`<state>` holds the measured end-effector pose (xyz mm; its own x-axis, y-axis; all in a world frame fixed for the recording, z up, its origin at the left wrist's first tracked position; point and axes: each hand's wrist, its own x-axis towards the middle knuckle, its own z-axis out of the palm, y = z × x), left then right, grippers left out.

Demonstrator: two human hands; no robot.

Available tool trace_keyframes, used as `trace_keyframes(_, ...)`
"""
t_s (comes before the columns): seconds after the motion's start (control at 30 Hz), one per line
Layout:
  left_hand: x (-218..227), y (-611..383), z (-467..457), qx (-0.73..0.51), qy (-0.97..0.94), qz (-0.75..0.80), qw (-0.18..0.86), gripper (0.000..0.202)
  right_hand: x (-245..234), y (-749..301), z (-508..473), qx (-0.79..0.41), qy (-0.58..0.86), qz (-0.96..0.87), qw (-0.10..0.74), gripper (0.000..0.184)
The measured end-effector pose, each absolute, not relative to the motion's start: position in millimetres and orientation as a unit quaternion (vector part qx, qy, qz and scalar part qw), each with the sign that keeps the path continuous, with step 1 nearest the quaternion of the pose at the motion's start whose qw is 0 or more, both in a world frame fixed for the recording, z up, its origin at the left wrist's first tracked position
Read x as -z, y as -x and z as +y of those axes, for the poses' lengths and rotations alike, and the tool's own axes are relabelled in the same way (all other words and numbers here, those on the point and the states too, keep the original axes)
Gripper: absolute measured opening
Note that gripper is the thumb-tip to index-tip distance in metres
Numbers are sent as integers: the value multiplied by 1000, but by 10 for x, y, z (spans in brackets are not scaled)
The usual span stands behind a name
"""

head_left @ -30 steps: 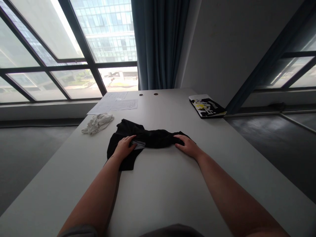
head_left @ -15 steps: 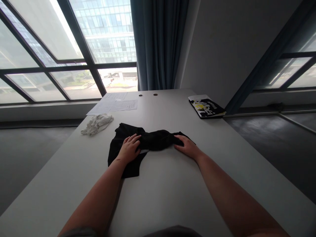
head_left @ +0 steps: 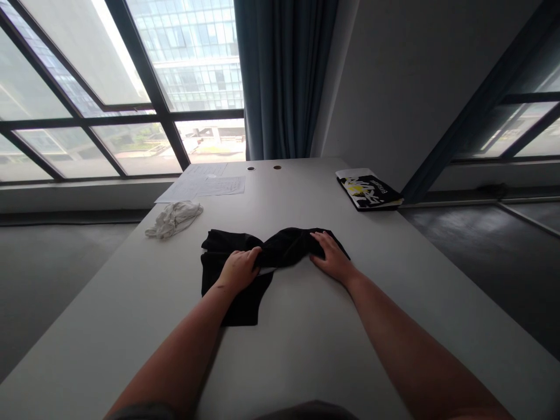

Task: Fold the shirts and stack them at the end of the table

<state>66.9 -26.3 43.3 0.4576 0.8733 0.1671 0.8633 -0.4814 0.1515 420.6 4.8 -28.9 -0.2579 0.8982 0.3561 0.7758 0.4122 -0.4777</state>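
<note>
A crumpled black garment (head_left: 284, 248) lies across the table, bunched in the middle and spread into flaps at its left end. My left hand (head_left: 240, 269) is closed on the bunched cloth left of the middle, its thumb and fingertips pinching a fold. At the garment's right end rests my right hand (head_left: 331, 256), fingers stretched over the cloth and thumb apart at its near edge. The garment's exact kind is hidden by the folds.
The white table (head_left: 297, 350) carries a crumpled white cloth (head_left: 174, 220) at left and paper sheets (head_left: 221, 185) behind it. A black notebook with white and yellow print (head_left: 370, 191) lies at the right edge. A blue curtain (head_left: 284, 81) hangs beyond.
My left hand has moved right and nearer me, closing on the cloth. The left flaps have shifted right and folded. My right hand stays almost in place.
</note>
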Motion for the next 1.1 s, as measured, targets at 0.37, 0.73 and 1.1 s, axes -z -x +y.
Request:
trace_keyframes(0.37,-606,-1159,-654,-20,-806,589,63,56,176,-4180,40,28,564,-736,372,51)
trace_keyframes(0.73,-810,-1308,-854,-64,-804,536,250,36,166,-4176,43,-40,593,-693,408,34)
trace_keyframes(1.1,-864,-898,-438,-165,-788,578,133,30,224,-4193,71,-53,595,-696,397,40)
